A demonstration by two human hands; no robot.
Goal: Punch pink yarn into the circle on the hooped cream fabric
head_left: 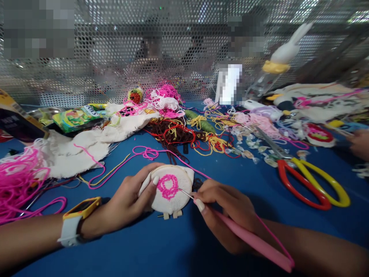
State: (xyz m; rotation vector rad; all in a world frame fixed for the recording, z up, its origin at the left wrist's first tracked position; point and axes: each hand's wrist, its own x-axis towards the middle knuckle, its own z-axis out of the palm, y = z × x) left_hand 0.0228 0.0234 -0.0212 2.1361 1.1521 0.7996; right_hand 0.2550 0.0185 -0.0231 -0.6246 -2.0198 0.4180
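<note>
Two hands meet low in the head view on a blue table. The left hand, at 7 o'clock, curls its fingers around a small embroidery hoop bearing a pink stitched ring. The right hand, at 5 o'clock, pinches a pink punch needle whose metal tip touches the cloth. At 3 o'clock lie red and yellow scissors; tangled yarn sits at 12 o'clock.
</note>
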